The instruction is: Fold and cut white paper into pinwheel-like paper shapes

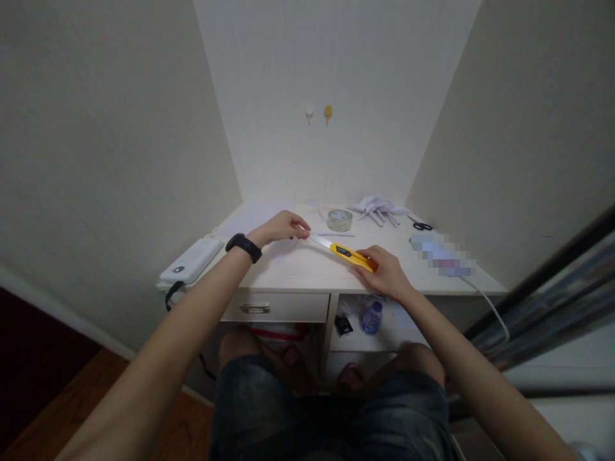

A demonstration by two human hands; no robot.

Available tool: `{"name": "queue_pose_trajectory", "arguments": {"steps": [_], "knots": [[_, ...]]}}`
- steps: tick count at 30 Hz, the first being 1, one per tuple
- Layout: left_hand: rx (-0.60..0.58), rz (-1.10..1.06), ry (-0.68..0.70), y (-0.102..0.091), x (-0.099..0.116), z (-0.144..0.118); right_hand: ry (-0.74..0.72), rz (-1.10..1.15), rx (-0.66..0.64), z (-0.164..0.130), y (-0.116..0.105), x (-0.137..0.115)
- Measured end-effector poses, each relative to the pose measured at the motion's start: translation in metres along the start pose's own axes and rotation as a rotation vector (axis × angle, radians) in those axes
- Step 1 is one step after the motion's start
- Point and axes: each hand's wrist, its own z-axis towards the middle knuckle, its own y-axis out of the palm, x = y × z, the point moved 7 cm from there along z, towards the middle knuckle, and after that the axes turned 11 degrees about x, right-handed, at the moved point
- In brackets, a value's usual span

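My right hand [384, 272] grips a yellow utility knife [346, 251] whose blade is extended and points left across the white desk [307, 272]. My left hand [283, 227], with a black band on its wrist, rests flat on a white sheet of paper [252, 221] with its fingertips close to the blade tip. A thin paper strip [336, 235] lies just beyond the knife.
A roll of clear tape [339, 219], a pile of white paper pieces [377, 208] and black scissors [421, 225] lie at the back right. A white power bank [191, 261] sits at the desk's left edge. A drawer [276, 307] and a shelf with a water bottle [371, 318] are below.
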Motion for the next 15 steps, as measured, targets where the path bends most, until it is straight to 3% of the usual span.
{"name": "queue_pose_trajectory", "arguments": {"steps": [4,6,9,15], "knots": [[0.18,0.397,0.042,-0.01,-0.011,-0.01,0.222,-0.308,0.075,0.004,-0.011,0.028],[0.198,0.606,0.053,-0.006,-0.014,-0.021,0.383,-0.475,0.053,0.005,-0.015,0.047],[0.132,0.746,0.025,0.007,-0.018,-0.037,0.534,-0.628,-0.035,0.009,-0.015,0.067],[0.027,0.906,0.026,0.021,-0.015,-0.049,0.651,-0.696,-0.12,0.02,-0.008,0.082]]}}
